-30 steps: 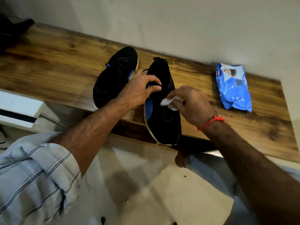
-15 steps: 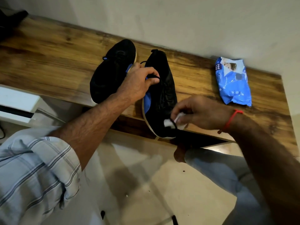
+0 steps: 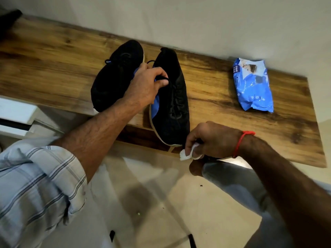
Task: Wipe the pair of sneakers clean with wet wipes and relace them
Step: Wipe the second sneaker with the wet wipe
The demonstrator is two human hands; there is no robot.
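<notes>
On the wooden bench (image 3: 215,90), the left hand (image 3: 146,85) grips the right sneaker's (image 3: 172,104) collar while, at its five o'clock, the right hand (image 3: 211,140) pinches a wipe (image 3: 185,154).

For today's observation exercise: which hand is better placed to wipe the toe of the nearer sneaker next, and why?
The right hand: it pinches the wet wipe just beside the nearer sneaker toe, while the left hand grips that sneaker's collar, steadying it.
</notes>
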